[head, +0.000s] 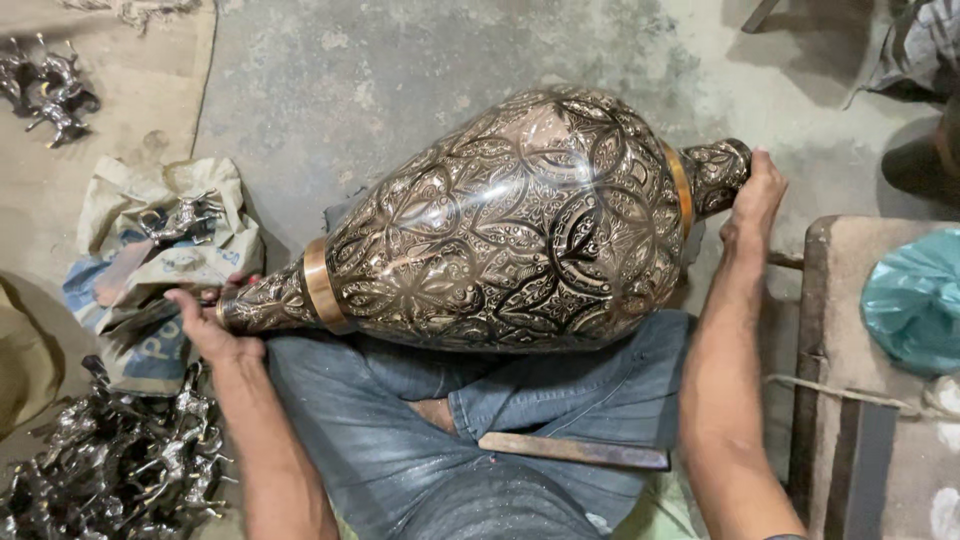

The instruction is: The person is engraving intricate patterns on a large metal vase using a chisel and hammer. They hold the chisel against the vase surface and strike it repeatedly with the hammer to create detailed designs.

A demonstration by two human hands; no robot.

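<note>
Partly hidden, both hands (pixel 205 325) grip the engraved vase (pixel 500 225) ends.

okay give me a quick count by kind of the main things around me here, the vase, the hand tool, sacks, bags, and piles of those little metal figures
Vase, held by left hand and right hand: 1
Chisel on the lap: 1
Sack: 1
Teal bag: 1
Figure piles: 3, namely the big pile, the top-left pile and the few on the sack
Total: 7
</note>
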